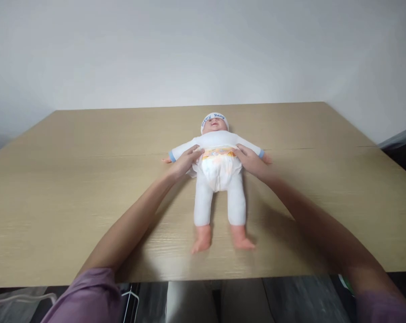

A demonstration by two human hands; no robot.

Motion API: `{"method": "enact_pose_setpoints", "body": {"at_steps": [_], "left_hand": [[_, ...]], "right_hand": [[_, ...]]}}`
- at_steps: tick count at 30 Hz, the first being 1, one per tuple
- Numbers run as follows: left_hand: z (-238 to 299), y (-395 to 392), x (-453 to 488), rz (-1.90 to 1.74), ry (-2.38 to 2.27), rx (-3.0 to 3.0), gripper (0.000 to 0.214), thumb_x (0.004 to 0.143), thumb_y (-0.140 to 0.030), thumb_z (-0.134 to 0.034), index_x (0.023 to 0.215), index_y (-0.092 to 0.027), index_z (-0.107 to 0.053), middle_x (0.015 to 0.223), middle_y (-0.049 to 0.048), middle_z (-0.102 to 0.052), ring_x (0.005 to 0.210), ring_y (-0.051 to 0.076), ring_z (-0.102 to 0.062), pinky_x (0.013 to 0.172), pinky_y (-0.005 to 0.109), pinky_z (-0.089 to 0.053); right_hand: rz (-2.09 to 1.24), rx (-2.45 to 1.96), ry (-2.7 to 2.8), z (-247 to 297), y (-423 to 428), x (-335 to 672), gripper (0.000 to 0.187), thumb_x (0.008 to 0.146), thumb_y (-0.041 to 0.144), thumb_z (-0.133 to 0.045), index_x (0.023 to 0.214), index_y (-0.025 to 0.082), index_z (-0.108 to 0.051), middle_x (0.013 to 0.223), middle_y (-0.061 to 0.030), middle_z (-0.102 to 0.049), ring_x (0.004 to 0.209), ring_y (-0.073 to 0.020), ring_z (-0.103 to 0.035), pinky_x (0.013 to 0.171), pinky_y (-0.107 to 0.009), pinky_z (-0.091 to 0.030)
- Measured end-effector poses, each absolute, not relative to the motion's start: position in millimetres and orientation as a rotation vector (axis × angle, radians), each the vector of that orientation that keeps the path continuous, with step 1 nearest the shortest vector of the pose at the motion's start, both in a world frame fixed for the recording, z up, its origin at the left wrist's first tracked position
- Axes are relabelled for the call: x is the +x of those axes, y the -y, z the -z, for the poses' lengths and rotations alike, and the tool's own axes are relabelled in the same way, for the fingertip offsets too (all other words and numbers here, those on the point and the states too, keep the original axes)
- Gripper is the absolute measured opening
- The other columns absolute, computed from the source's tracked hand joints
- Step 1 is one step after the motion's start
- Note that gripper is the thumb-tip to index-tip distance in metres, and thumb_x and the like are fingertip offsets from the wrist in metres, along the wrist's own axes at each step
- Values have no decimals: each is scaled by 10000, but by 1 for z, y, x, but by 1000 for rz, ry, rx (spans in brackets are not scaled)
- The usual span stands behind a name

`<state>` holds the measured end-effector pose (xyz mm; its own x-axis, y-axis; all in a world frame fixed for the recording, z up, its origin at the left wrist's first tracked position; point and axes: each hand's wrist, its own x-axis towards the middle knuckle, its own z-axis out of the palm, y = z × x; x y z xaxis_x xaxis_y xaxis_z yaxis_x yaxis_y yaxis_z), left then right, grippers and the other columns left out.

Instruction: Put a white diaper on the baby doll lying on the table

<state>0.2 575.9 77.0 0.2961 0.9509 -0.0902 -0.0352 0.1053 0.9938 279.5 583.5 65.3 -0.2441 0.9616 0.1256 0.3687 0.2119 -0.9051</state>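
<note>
A baby doll (203,206) in white clothes and a lettered white cap lies on its back, feet toward me. Around its hips is a white diaper (218,172) with an orange printed waistband. My left hand (187,161) grips the diaper at the left end of the waistband, fingers closed on its edge. At the opposite end, my right hand (252,160) has its fingers bent onto the waistband in the same way. A loose white flap of the diaper shows below my left hand. My fingertips are partly hidden against the doll's sides.
The doll lies on a wide wooden table (71,193) with a seam running across it. Behind it rises a pale wall (189,54). A dark object (403,150) stands past the table's right edge. My legs are below the front edge.
</note>
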Motion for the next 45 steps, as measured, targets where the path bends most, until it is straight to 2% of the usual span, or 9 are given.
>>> {"method": "enact_pose_setpoints", "body": {"at_steps": [7,11,15,18,23,29,33,38,45], "left_hand": [[-82,-539,7,-1043,-945,1026,536,813,-656,-873,980,-175,-705,933,50,-719,917,220,-697,797,309,-530],[-82,-530,5,-1070,-1084,1143,656,721,-527,-1012,1210,-180,-745,1115,104,-789,1076,293,-754,868,349,-588],[-78,-527,-1,-1062,-1082,1128,687,702,-500,-1025,1249,-182,-755,1121,110,-807,1015,270,-773,822,340,-596],[-69,-531,-6,-1081,-1066,1064,713,676,-531,-1008,1240,-175,-755,1082,101,-815,931,231,-763,774,319,-579],[-63,-537,-19,-1111,-1156,1066,645,699,-438,-962,1247,-194,-724,1128,97,-807,929,209,-728,773,310,-559],[-102,-531,6,-1243,-1380,1816,307,1032,-406,-619,1285,-249,-694,1442,80,-724,1264,260,-660,1087,438,-549],[-120,-530,53,-977,-1214,2411,308,1103,-459,-550,1251,-260,-732,1370,71,-743,1331,292,-602,1211,500,-444],[-112,-543,88,-729,-1378,2640,383,1020,-575,-677,1233,-272,-774,1410,93,-701,1326,389,-530,1135,580,-428],[-107,-550,89,-682,-1444,2629,493,879,-627,-822,1248,-301,-797,1364,121,-663,1300,440,-500,1097,602,-401]], "right_hand": [[-1052,-1314,1677,-92,-540,291,579,925,786,-707,1094,233,-683,1185,-80,-761,1140,-291,-667,997,-389,-561],[-1118,-1311,1578,-89,-543,292,591,785,728,-883,1054,233,-702,1142,-101,-798,1090,-317,-716,944,-431,-603],[-1165,-1230,1411,-68,-558,289,661,679,711,-935,1072,240,-687,1119,-107,-819,1065,-285,-752,942,-429,-629],[-1073,-1181,1390,-53,-559,290,623,716,706,-896,1061,240,-669,1138,-119,-822,1065,-271,-771,957,-421,-633],[-527,-1420,1640,-41,-531,313,369,982,568,-689,1128,229,-685,999,-96,-808,903,-267,-751,942,-444,-577],[-83,-1753,1930,-32,-512,334,270,1024,481,-682,1057,215,-716,909,-116,-744,993,-332,-685,850,-389,-476],[-107,-1861,1909,-28,-517,331,272,1002,488,-730,1040,221,-695,945,-109,-752,923,-308,-676,780,-363,-438],[-209,-1890,1843,-24,-519,334,356,949,567,-759,965,226,-659,960,-104,-766,888,-289,-684,751,-350,-437],[-568,-1670,1742,-29,-523,350,425,962,616,-591,739,255,-570,689,-15,-623,694,-217,-577,682,-332,-404]]}}
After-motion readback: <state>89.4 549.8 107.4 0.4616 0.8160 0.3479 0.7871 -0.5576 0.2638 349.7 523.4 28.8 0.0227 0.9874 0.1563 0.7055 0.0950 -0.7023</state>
